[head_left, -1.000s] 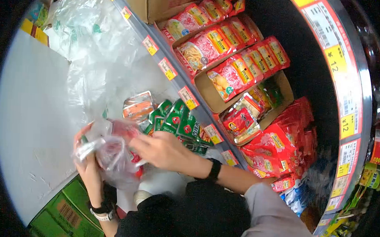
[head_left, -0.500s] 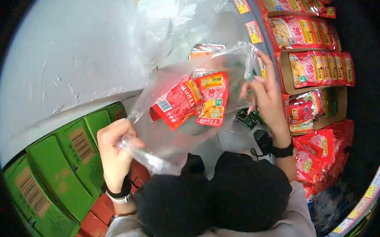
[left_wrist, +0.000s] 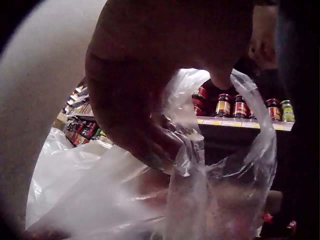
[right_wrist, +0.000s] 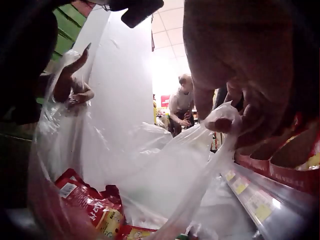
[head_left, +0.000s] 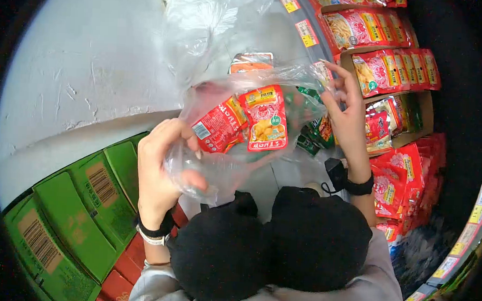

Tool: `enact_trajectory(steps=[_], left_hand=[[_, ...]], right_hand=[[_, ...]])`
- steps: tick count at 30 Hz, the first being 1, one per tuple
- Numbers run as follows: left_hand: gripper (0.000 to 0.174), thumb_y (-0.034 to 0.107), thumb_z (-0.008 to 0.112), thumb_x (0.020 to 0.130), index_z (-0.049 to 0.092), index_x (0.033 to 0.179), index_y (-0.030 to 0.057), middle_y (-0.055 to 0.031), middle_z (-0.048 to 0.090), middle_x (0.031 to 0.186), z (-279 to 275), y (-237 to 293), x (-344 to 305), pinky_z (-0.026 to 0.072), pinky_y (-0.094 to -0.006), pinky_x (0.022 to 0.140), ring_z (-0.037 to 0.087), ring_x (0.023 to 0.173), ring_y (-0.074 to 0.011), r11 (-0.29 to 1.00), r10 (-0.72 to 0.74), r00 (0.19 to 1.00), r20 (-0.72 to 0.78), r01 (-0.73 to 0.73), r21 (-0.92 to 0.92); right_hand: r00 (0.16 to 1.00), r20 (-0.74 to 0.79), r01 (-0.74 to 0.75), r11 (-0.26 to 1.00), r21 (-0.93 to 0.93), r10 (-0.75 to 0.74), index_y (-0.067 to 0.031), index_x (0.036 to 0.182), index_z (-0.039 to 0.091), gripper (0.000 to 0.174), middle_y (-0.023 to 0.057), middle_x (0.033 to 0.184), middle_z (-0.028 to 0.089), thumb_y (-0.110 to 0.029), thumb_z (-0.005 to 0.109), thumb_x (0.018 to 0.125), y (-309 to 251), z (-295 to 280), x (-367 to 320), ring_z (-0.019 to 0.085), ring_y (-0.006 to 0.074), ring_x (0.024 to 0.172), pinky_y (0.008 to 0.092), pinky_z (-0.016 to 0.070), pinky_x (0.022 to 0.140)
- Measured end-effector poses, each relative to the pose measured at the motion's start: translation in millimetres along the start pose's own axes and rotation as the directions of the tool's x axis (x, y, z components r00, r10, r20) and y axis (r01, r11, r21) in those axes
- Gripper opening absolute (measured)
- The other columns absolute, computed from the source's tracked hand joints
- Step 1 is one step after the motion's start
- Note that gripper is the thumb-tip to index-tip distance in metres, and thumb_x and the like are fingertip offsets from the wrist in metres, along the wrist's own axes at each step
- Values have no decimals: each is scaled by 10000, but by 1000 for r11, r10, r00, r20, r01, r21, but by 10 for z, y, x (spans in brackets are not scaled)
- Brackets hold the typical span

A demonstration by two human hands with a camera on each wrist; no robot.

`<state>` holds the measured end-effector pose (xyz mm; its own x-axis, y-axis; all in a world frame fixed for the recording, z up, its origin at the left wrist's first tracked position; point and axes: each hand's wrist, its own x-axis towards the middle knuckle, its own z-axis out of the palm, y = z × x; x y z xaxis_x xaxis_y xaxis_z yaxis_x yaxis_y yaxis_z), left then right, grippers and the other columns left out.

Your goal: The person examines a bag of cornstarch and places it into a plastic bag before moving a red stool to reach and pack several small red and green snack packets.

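Note:
A clear plastic bag [head_left: 227, 168] is spread between both hands, its mouth facing up toward the head camera. Inside lie red snack packets: one face up with a yellow top [head_left: 265, 119], another showing its barcode side [head_left: 220, 125]. On the near left, my left hand [head_left: 162, 160] holds the bag's edge with curled fingers, the thumb behind the film. My right hand [head_left: 347, 109] pinches the far right rim; the right wrist view shows its fingertips [right_wrist: 220, 125] on the gathered film. Behind the bag, green packets [head_left: 320, 130] and an orange-and-white packet [head_left: 251, 63] are partly covered.
Boxed red snack packets [head_left: 392, 71] fill the shelf to the right, with loose red bags [head_left: 404, 179] below. Green cartons [head_left: 72, 207] stand at left beside a white wall [head_left: 83, 63]. More clear plastic [head_left: 214, 20] lies ahead. A person [right_wrist: 181, 105] stands in the distance.
A second ago the bag was bunched between close hands; the hands have since parted and spread it, exposing the red packets. Lately the left hand has shifted its fingers along the bag's edge.

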<state>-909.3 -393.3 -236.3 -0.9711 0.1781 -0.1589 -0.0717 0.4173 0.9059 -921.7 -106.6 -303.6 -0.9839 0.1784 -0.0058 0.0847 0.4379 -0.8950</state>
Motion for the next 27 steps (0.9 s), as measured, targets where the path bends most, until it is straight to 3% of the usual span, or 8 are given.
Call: enact_trajectory(steps=[2,4,7,10,15,17,20,27], left_hand=[[799,771,606,484,469,685,10,-52,477,634,21,21,32,353,-285,550,469,585,-198,999,-6,999,39,5,33],[788,765,596,524,472,698,7,-57,484,647,23,-3,67,365,-290,559,477,593,-202,999,33,998,61,-35,38],[761,744,574,609,467,709,-2,-64,477,653,54,-53,83,376,-284,571,480,602,-193,992,74,995,64,-80,97],[733,701,618,601,463,716,-7,-52,473,657,142,30,101,373,-271,573,477,620,-155,999,18,998,67,-20,39],[438,327,735,636,501,765,-20,-86,501,705,171,102,106,399,-292,596,487,636,-200,976,49,991,128,-75,207],[267,60,710,634,541,822,-24,-122,524,815,157,121,45,420,-322,685,503,748,-271,934,95,983,155,-142,329],[295,105,721,618,556,834,-8,-129,518,908,-35,147,20,404,-333,769,492,863,-289,936,35,955,295,-135,325],[248,263,657,691,601,639,27,-116,566,1050,-385,135,-5,298,-495,950,517,998,-289,962,128,900,416,-215,169]], right_hand=[[997,-56,58,998,-35,-60,-75,1124,540,377,64,889,522,-70,597,752,-46,40,-20,537,142,755,281,448,669],[817,-159,451,787,-422,-554,-89,1052,583,336,85,932,563,-51,597,719,-175,93,-84,568,219,818,336,464,717],[572,290,815,571,-98,-767,-73,910,638,261,100,884,593,-56,667,651,-155,435,-261,596,265,865,359,496,736],[822,425,522,800,-295,-380,-62,1112,523,507,101,970,553,-113,693,637,170,879,-235,538,256,983,379,422,850],[906,408,406,503,-763,-112,-30,1014,494,500,116,959,536,-131,730,585,743,1053,49,512,276,962,356,375,851],[858,503,464,578,-671,-105,-47,902,522,413,126,942,553,-162,743,573,739,1008,55,532,291,927,382,397,801],[855,515,280,884,-373,-54,-43,750,568,223,136,757,563,-211,691,672,680,813,111,562,317,773,423,427,671],[810,581,150,985,-84,-74,15,798,453,218,138,702,559,-138,608,805,225,482,20,535,313,632,351,423,589]])
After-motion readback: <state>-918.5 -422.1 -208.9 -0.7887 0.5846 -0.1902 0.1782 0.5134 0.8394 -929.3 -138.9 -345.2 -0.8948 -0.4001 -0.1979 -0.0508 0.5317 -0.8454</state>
